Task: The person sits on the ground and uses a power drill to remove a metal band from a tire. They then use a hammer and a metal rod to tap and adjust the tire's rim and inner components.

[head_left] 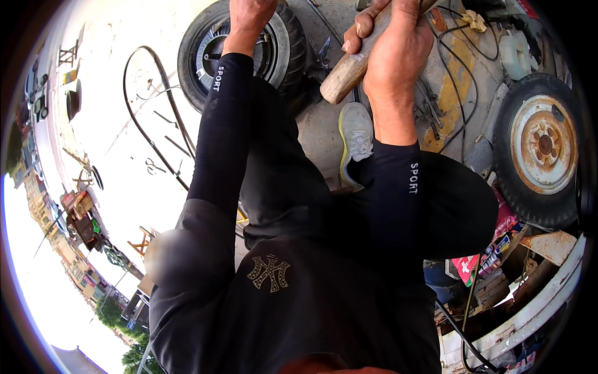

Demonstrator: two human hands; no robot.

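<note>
My right hand (402,53) is wrapped round a thick wooden handle (346,78) with a worn, blunt end. The handle slants up to the right and leaves the view at the top edge, so whatever tool it belongs to is hidden. My left hand (250,15) is cut off by the top edge, and its fingers are out of sight. Just below and behind that hand lies a wheel (207,59) with a black tyre and a metal hub.
At the right leans a wheel (545,144) with a rusty white rim. Black cables (464,106) and hand tools (428,109) litter the ground near my right arm. A loop of black tubing (128,87) lies at the left. My grey shoe (357,134) stands between my arms.
</note>
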